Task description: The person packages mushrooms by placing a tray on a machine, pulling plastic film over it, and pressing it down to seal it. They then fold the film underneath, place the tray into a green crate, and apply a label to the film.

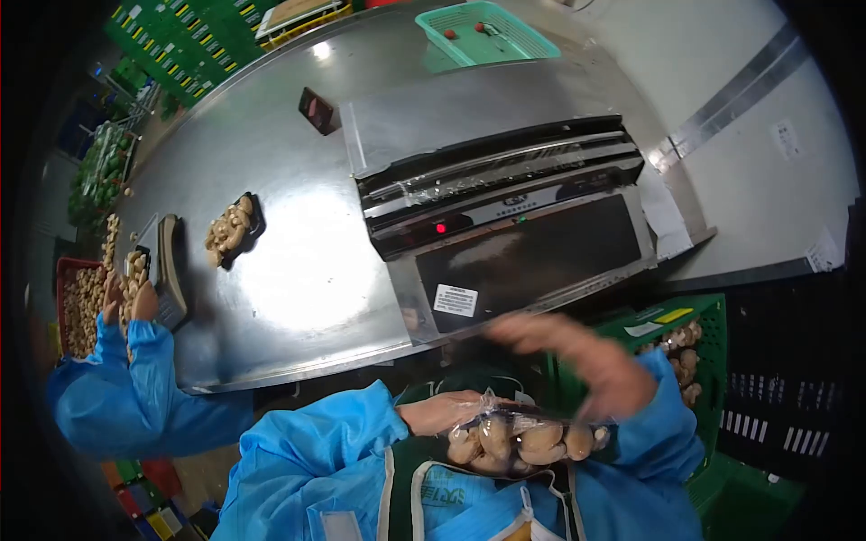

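Close against my chest is a film-wrapped tray of mushrooms point(523, 444), pale brown with rounded caps. My left hand point(442, 413) grips its left end, and the clear film bunches up beside the fingers. Smeared by motion, my right hand point(577, 356) is raised over the pack's right side, near the front edge of the wrapping machine. Whether its fingers are closed does not show. That film wrapping machine point(505, 207) stands in front of me on the steel table, with a red light lit and a dark plate point(532, 257) toward me.
A black tray of mushrooms point(231, 230) lies on the steel table point(298, 316). At far left, a co-worker's hands point(126, 298) handle mushrooms by a scale point(171, 270) and a red crate point(65, 307). A green crate point(713, 352) with packs stands right; a teal basket point(487, 36) sits at the back.
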The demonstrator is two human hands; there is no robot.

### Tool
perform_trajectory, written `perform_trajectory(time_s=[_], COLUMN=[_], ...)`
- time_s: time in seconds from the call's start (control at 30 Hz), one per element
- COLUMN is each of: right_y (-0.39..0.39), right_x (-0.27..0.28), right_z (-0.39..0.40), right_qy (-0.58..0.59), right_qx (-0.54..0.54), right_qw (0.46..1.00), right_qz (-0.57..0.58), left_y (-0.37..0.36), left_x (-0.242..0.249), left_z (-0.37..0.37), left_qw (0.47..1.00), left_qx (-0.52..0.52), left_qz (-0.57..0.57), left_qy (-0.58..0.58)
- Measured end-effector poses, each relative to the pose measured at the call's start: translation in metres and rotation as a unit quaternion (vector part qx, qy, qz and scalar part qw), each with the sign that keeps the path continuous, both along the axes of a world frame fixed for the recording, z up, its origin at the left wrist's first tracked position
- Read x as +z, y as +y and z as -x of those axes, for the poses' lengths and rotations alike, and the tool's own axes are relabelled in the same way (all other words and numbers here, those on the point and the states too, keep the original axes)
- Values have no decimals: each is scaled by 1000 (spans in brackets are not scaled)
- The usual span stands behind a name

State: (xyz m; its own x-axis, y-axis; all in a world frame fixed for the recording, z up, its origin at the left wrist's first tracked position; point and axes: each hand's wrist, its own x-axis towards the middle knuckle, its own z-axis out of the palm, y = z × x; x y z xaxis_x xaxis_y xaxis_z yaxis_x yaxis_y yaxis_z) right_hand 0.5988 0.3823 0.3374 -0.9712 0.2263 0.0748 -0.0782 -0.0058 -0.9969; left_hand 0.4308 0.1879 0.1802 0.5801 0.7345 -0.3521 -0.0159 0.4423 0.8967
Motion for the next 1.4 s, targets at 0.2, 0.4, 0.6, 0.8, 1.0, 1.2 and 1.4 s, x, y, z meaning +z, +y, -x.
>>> perform_trajectory(time_s=[0.2,0.4,0.6,0.8,1.0,1.2,1.4], right_y=[-25,-68,-93,-78,-58,-40,-36], right_x=[4,-35,-91,-80,-207,-331,-294], right_z=[-22,-112,-169,-242,-333,-316,-303], right_qy=[-202,-212,6,79,99,3,-262], right_qx=[142,-163,-345,-655,-776,-711,-594], right_qw=[969,960,849,714,546,603,688], right_qz=[-3,81,399,234,301,363,323], left_y=[7,25,81,210,219,161,62], left_x=[13,78,67,76,74,43,8], left_z=[15,-22,-109,-250,-259,-185,-129], left_qw=[993,887,910,981,978,951,882], left_qx=[-45,326,239,119,141,297,453], left_qz=[-100,231,128,95,-18,89,128], left_qy=[-33,-231,-313,-124,-154,-22,17])
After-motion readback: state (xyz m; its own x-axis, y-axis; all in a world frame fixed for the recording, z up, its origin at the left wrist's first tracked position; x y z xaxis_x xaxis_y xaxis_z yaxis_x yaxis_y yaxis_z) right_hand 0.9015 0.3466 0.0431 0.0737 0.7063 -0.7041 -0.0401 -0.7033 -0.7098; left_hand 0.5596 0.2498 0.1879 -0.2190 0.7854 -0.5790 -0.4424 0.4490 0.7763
